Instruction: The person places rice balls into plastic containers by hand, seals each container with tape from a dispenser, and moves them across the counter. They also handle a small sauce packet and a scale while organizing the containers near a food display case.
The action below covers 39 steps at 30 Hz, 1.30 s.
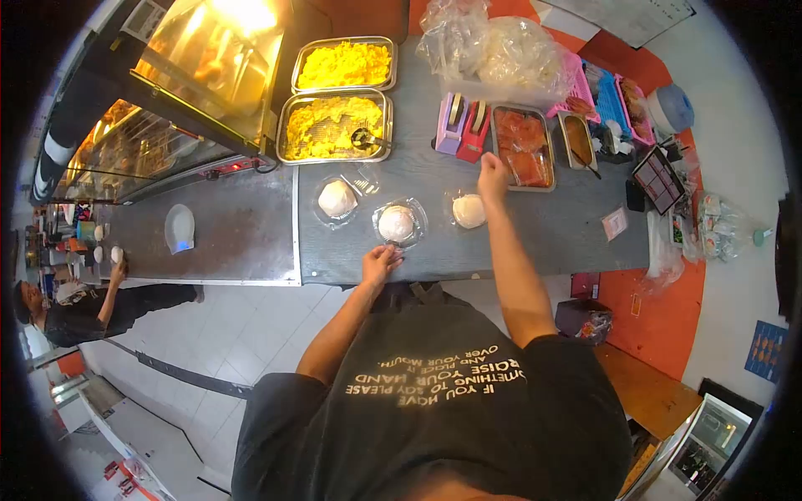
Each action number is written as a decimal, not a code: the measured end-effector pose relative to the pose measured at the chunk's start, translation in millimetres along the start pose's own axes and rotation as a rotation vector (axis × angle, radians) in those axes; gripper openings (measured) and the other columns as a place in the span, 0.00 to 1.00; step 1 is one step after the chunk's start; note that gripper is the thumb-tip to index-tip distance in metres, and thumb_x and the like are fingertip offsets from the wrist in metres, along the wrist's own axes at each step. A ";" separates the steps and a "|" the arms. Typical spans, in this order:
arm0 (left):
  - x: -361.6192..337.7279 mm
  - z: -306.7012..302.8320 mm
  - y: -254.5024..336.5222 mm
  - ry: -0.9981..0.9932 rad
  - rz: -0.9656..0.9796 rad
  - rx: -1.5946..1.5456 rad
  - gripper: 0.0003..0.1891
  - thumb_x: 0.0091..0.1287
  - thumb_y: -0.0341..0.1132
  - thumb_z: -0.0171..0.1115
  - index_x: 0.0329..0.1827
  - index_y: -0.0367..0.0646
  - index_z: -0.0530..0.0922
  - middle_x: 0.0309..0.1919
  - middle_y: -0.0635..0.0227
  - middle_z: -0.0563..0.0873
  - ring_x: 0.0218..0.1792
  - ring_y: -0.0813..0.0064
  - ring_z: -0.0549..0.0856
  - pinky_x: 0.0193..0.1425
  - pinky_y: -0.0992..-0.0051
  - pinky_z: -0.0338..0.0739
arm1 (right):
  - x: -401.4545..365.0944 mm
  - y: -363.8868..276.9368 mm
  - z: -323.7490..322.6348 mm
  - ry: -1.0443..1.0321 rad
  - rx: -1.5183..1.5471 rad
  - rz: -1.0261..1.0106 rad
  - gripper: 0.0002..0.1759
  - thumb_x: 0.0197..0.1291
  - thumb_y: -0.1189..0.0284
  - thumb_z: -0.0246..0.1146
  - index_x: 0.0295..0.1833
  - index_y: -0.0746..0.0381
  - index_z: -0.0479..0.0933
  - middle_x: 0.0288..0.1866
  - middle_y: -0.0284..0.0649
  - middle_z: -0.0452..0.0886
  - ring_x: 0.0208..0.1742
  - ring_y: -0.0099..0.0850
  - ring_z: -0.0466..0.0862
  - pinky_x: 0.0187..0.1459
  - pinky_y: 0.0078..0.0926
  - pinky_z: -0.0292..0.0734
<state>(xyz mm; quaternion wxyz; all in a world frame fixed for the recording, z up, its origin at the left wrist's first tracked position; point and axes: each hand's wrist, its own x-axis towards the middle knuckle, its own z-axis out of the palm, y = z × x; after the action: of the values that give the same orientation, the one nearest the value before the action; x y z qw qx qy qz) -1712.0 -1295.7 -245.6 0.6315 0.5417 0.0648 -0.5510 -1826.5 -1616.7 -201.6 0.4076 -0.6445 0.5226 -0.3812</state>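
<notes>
My left hand (382,265) is at the front rim of a clear plastic container (420,219), its fingers closed on the edge. Inside that container sits a pale round bun (395,223). My right hand (494,176) is raised just in front of a red tape dispenser (473,134), fingers pinched together; whatever they hold is too small to make out. Under my right forearm, a second pale bun (468,210) rests in clear plastic. To the left stands a third bun (337,199) in an open clear container. A purple tape dispenser (451,123) is beside the red one.
Two trays of yellow food (344,67) stand at the back, the nearer with a scoop (364,139). A tray of reddish slices (523,142) and a sauce pan (577,140) are right. A heated glass cabinet (209,67) is left. Another person (92,313) works far left.
</notes>
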 end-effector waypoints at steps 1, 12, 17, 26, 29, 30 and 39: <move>1.1 -1.6 -1.1 0.000 0.013 -0.019 0.09 0.67 0.32 0.59 0.44 0.34 0.75 0.40 0.60 0.82 0.43 0.67 0.84 0.48 0.70 0.82 | 23.9 20.8 5.3 -0.031 0.027 0.105 0.21 0.62 0.58 0.60 0.48 0.65 0.77 0.35 0.38 0.79 0.32 0.31 0.79 0.33 0.28 0.76; 9.6 -2.2 -5.9 0.078 0.176 0.091 0.09 0.67 0.30 0.58 0.42 0.30 0.75 0.37 0.60 0.82 0.37 0.74 0.83 0.42 0.76 0.84 | 50.0 -25.1 21.8 -0.114 0.162 0.675 0.20 0.57 0.54 0.64 0.45 0.59 0.78 0.31 0.32 0.75 0.26 0.25 0.70 0.23 0.24 0.69; 10.0 -0.6 -5.8 0.089 0.179 0.069 0.11 0.68 0.32 0.58 0.43 0.29 0.75 0.36 0.60 0.82 0.36 0.74 0.83 0.44 0.75 0.83 | 50.5 -19.2 19.5 -0.140 0.206 0.623 0.16 0.54 0.58 0.68 0.40 0.59 0.80 0.31 0.32 0.77 0.26 0.24 0.70 0.25 0.23 0.69; 0.1 6.3 8.5 -0.011 0.041 -0.110 0.12 0.69 0.35 0.58 0.44 0.32 0.75 0.39 0.64 0.82 0.41 0.74 0.83 0.52 0.73 0.81 | 16.0 -5.5 20.9 -0.099 -0.086 0.257 0.06 0.47 0.73 0.66 0.25 0.65 0.82 0.22 0.37 0.82 0.26 0.32 0.81 0.33 0.30 0.74; 0.2 9.1 8.0 -0.007 0.000 -0.144 0.12 0.69 0.35 0.57 0.43 0.33 0.74 0.40 0.63 0.81 0.42 0.74 0.82 0.53 0.73 0.81 | 30.5 28.4 20.6 0.000 -0.786 -0.063 0.09 0.47 0.70 0.66 0.25 0.66 0.83 0.23 0.40 0.83 0.27 0.29 0.81 0.31 0.30 0.73; -0.4 9.7 8.2 -0.001 -0.003 -0.146 0.12 0.69 0.35 0.57 0.43 0.33 0.74 0.40 0.63 0.81 0.42 0.74 0.82 0.53 0.73 0.81 | 23.6 12.1 14.2 -0.029 -0.658 -0.105 0.08 0.52 0.70 0.64 0.28 0.65 0.82 0.22 0.39 0.81 0.26 0.27 0.81 0.29 0.28 0.73; 4.2 11.6 2.4 0.067 0.058 -0.100 0.11 0.69 0.34 0.57 0.42 0.31 0.75 0.37 0.61 0.81 0.40 0.73 0.82 0.51 0.74 0.81 | -168.3 -27.4 11.1 -0.378 0.352 0.380 0.17 0.60 0.74 0.62 0.53 0.62 0.67 0.39 0.42 0.80 0.41 0.30 0.82 0.38 0.28 0.80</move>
<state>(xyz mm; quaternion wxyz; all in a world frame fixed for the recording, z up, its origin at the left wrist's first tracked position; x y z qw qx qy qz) -1714.5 -1307.5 -242.3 0.6709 0.5294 0.0974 -0.5100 -1833.9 -1446.2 -191.5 0.6666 -0.5143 0.4749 -0.2562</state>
